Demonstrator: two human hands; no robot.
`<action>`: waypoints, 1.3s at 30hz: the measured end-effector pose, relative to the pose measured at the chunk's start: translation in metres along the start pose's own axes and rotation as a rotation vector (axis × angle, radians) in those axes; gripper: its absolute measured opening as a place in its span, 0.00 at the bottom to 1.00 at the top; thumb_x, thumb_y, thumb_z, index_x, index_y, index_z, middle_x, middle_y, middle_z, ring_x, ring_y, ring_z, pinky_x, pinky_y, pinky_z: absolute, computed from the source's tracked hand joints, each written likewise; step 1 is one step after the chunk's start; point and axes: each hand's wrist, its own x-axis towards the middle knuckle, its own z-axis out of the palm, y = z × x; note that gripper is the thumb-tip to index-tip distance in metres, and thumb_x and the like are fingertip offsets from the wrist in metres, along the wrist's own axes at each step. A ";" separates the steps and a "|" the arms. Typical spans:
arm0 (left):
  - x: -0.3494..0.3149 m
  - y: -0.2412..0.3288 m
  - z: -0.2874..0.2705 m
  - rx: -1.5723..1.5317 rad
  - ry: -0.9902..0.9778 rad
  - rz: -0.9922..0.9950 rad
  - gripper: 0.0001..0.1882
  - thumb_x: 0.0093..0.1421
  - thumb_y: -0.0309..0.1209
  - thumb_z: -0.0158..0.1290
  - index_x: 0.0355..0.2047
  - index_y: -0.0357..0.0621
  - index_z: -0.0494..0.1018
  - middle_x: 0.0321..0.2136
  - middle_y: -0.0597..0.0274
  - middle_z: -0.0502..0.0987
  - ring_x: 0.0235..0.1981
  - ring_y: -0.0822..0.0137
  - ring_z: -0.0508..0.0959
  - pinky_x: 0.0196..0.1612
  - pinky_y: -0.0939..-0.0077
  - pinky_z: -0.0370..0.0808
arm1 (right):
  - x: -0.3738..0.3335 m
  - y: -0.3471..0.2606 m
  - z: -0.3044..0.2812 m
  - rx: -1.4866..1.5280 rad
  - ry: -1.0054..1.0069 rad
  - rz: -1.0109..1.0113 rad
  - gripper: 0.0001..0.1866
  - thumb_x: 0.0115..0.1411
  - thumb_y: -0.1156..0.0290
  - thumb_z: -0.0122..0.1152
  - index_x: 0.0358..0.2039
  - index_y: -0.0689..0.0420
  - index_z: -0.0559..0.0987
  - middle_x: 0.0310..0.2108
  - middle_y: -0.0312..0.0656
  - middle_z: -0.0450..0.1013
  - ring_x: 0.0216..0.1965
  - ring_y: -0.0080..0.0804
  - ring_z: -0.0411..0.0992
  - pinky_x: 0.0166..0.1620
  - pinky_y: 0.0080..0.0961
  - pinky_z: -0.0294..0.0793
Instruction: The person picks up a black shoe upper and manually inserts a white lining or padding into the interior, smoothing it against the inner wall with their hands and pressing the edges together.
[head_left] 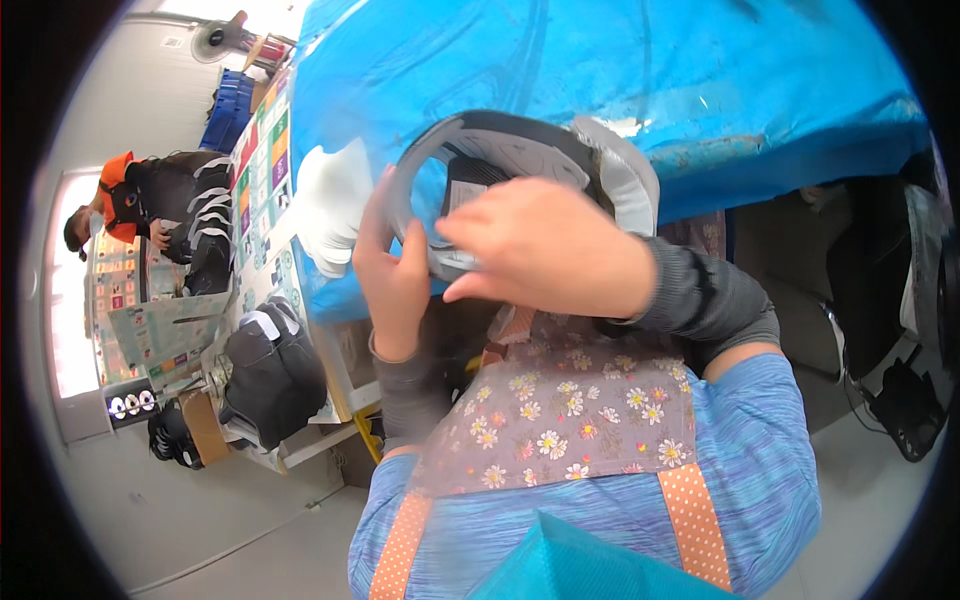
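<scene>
Both hands, left hand (392, 275) and right hand (545, 245), pinch a grey-white shoe upper (520, 160) over the blue table (640, 70).

In my two hands: one grey-and-white curved shoe upper piece (520, 165). One blue plastic table cover (700, 80). One stack of dark shoe uppers (270, 370).

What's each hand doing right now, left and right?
Left hand: closed on the rim of the grey and white shoe upper.
Right hand: resting on the same shoe upper, fingers curled over it.
</scene>
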 end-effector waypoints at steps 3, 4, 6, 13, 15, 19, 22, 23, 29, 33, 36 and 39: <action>0.025 0.015 -0.023 0.049 -0.145 0.075 0.27 0.60 0.16 0.49 0.61 0.33 0.70 0.58 0.50 0.75 0.61 0.63 0.73 0.62 0.69 0.68 | 0.028 0.014 -0.045 -0.216 0.157 -0.038 0.18 0.53 0.57 0.70 0.36 0.57 0.79 0.34 0.40 0.77 0.41 0.39 0.77 0.44 0.32 0.75; 0.034 0.022 -0.032 0.096 -0.274 0.081 0.27 0.59 0.15 0.48 0.61 0.35 0.71 0.57 0.52 0.77 0.61 0.63 0.74 0.62 0.69 0.68 | 0.039 0.024 -0.052 -0.311 0.204 -0.061 0.17 0.52 0.59 0.71 0.37 0.56 0.78 0.36 0.40 0.78 0.41 0.39 0.77 0.45 0.31 0.75; 0.054 0.035 -0.035 0.057 -0.335 0.157 0.26 0.60 0.14 0.47 0.59 0.37 0.73 0.55 0.53 0.78 0.61 0.63 0.74 0.62 0.69 0.68 | 0.053 0.042 -0.054 -0.345 0.162 -0.111 0.16 0.53 0.62 0.70 0.38 0.57 0.78 0.35 0.42 0.78 0.40 0.42 0.77 0.43 0.35 0.76; 0.090 0.052 -0.014 0.265 -0.376 0.235 0.18 0.58 0.20 0.58 0.50 0.42 0.80 0.45 0.55 0.83 0.49 0.66 0.81 0.52 0.74 0.75 | 0.056 0.067 -0.051 -0.267 -0.163 0.174 0.10 0.58 0.67 0.60 0.36 0.58 0.81 0.29 0.51 0.77 0.34 0.53 0.77 0.37 0.45 0.76; 0.079 0.056 -0.001 0.401 -0.208 0.318 0.13 0.57 0.24 0.62 0.43 0.43 0.82 0.37 0.56 0.84 0.37 0.64 0.83 0.39 0.73 0.78 | 0.048 0.063 -0.056 -0.338 -0.112 0.208 0.07 0.55 0.69 0.59 0.28 0.59 0.81 0.23 0.50 0.76 0.29 0.53 0.76 0.34 0.45 0.76; 0.069 0.042 0.018 0.391 -0.084 0.414 0.10 0.56 0.26 0.64 0.39 0.41 0.82 0.32 0.58 0.82 0.28 0.66 0.82 0.30 0.75 0.76 | 0.046 0.052 -0.056 -0.403 -0.143 0.236 0.06 0.54 0.71 0.59 0.27 0.59 0.81 0.23 0.50 0.76 0.29 0.52 0.77 0.33 0.43 0.76; 0.073 0.041 0.021 0.378 -0.074 0.355 0.08 0.56 0.26 0.64 0.35 0.37 0.80 0.30 0.57 0.81 0.26 0.67 0.81 0.29 0.76 0.75 | 0.043 0.057 -0.048 -0.381 -0.060 0.210 0.04 0.53 0.73 0.59 0.26 0.58 0.80 0.23 0.49 0.76 0.29 0.51 0.77 0.33 0.43 0.76; 0.076 0.037 0.022 0.389 -0.076 0.351 0.07 0.56 0.25 0.64 0.33 0.36 0.79 0.28 0.57 0.80 0.25 0.68 0.81 0.28 0.77 0.74 | 0.043 0.057 -0.047 -0.396 -0.053 0.200 0.04 0.53 0.73 0.59 0.26 0.57 0.80 0.23 0.48 0.76 0.29 0.50 0.77 0.32 0.42 0.76; 0.077 0.031 0.028 0.317 -0.061 0.319 0.08 0.56 0.24 0.65 0.28 0.33 0.76 0.25 0.59 0.77 0.23 0.71 0.79 0.28 0.77 0.74 | 0.041 0.063 -0.027 -0.344 0.103 0.196 0.04 0.54 0.75 0.59 0.29 0.56 0.81 0.25 0.48 0.77 0.31 0.48 0.78 0.33 0.41 0.77; 0.075 0.034 0.025 0.273 -0.074 0.324 0.09 0.55 0.25 0.65 0.28 0.33 0.76 0.24 0.59 0.77 0.23 0.71 0.79 0.28 0.78 0.74 | 0.040 0.066 -0.021 -0.351 0.132 0.182 0.04 0.56 0.72 0.61 0.31 0.55 0.82 0.25 0.46 0.77 0.31 0.47 0.77 0.32 0.40 0.76; 0.075 0.030 0.019 0.338 -0.089 0.420 0.10 0.55 0.26 0.66 0.27 0.33 0.75 0.24 0.59 0.77 0.23 0.69 0.78 0.29 0.77 0.73 | 0.038 0.061 -0.024 -0.354 0.108 0.184 0.03 0.57 0.71 0.62 0.31 0.55 0.81 0.25 0.46 0.77 0.31 0.47 0.77 0.31 0.40 0.76; 0.074 0.028 0.020 0.367 -0.105 0.327 0.12 0.53 0.27 0.67 0.27 0.33 0.75 0.23 0.58 0.76 0.23 0.67 0.77 0.29 0.75 0.73 | 0.036 0.058 -0.026 -0.363 0.107 0.206 0.03 0.56 0.71 0.62 0.31 0.55 0.81 0.25 0.45 0.77 0.30 0.46 0.77 0.31 0.40 0.75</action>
